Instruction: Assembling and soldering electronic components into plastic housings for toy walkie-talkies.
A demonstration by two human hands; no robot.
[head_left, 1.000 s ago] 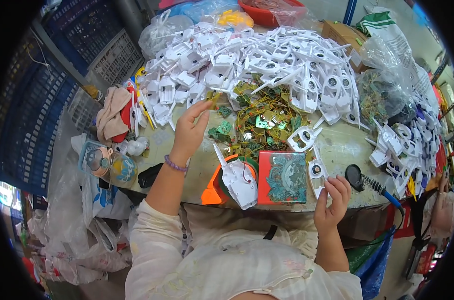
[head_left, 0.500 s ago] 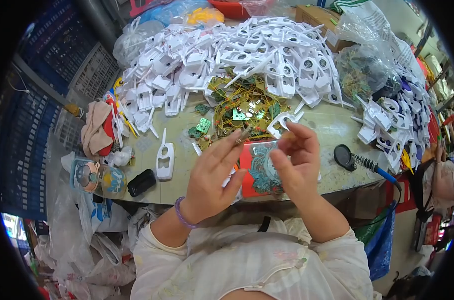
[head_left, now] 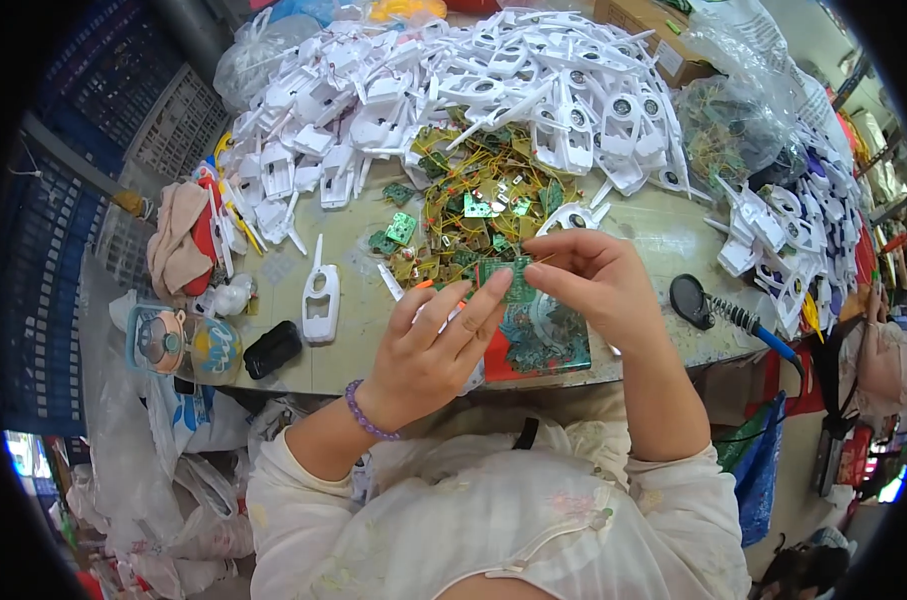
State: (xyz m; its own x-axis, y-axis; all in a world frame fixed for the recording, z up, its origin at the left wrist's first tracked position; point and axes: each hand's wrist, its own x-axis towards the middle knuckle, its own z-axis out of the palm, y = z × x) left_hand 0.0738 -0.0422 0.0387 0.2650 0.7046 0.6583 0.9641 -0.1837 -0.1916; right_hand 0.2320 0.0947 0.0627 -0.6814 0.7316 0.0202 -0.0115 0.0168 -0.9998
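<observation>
**Workbench with both hands on a small circuit board**

Left hand (head_left: 428,350): raised over the near table edge, fingers stretched, their tips against the left edge of a small green rectangular circuit board (head_left: 506,278). A purple bead bracelet (head_left: 365,415) sits on the wrist.

Right hand (head_left: 593,285): fingers curled, thumb and forefinger pinched narrowly on the board's right edge. The board is held in the air between both hands, above the front of the table.

Beneath the hands: a red-edged flat tray with a green patterned face (head_left: 533,345), lying at the near edge of the pale worn tabletop (head_left: 663,235).

Behind the hands: a heap of green circuit boards tangled with yellow wires (head_left: 473,205), and beyond it a large pile of white plastic housings (head_left: 453,85).

Left of the hands: one long white plastic housing (head_left: 320,295) lying alone; near it a small black oblong object (head_left: 272,349).

Right of the hands: a soldering iron with a blue handle (head_left: 743,320), and a second pile of white plastic parts (head_left: 793,240) along the right edge.

Far left: a bundle of pink and beige cloth (head_left: 178,240).
</observation>
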